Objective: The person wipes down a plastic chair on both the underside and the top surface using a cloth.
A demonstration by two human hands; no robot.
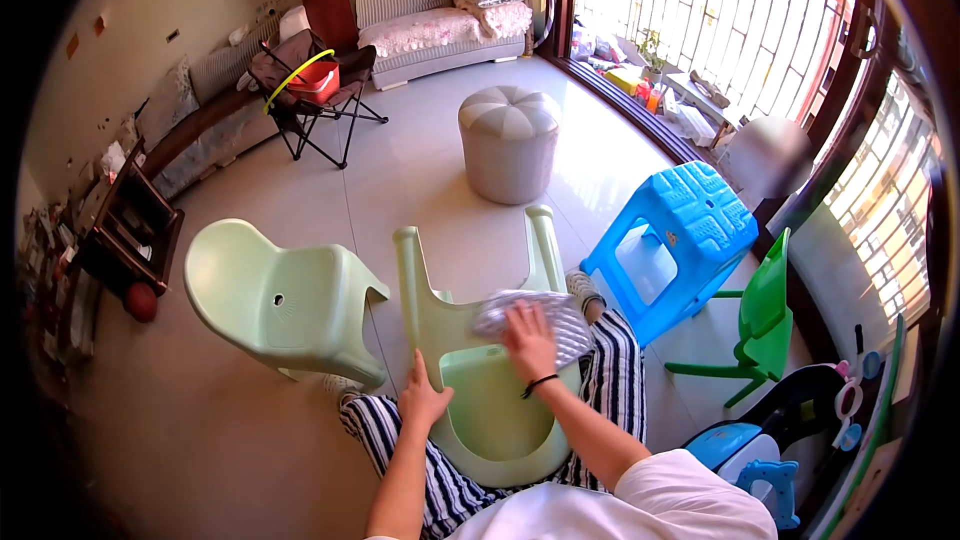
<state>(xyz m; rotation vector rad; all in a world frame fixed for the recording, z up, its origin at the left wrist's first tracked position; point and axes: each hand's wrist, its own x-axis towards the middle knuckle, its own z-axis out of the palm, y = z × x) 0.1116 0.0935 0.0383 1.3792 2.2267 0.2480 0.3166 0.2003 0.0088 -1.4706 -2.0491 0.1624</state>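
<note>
A light green plastic child's chair [495,460] lies tipped across my lap, its legs pointing away from me. My left hand [425,397] is closed round the chair's left side edge, index finger stretched along it. Under my right hand [528,342] is a grey quilted cleaning cloth [572,325], pressed against the chair near the base of its right leg. The fingers lie over the cloth, and part of it spreads out to the right of the hand. A second light green chair [310,300] stands upright on the floor to the left.
A tall blue plastic stool [705,205] and a dark green chair [765,325] stand to the right. Farther ahead is a round beige pouf [508,155]. A folding chair [355,65] at the back left holds a red basket [316,83]. Toys crowd the lower right corner.
</note>
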